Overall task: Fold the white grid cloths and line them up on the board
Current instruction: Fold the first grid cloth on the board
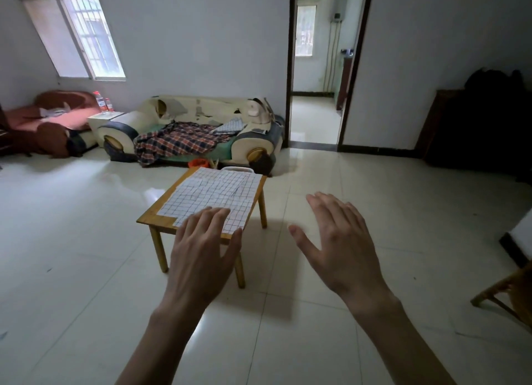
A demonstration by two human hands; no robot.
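A white grid cloth [214,193] lies spread flat over a small wooden table [152,218] in the middle of the room, covering nearly all of its top. A bare wooden corner shows at the near left. My left hand [201,255] is held out in front of me, fingers apart, palm down, overlapping the table's near edge in the view. My right hand [338,246] is raised to the right of the table, fingers spread, holding nothing. Both hands are in the air, apart from the cloth.
A cream sofa [198,111] with a plaid blanket [175,142] stands behind the table. A red armchair [43,122] is at the far left, a doorway [315,67] at the back, dark furniture [478,125] on the right, a wooden chair [506,292] at the right edge. Glossy tiled floor surrounds the table.
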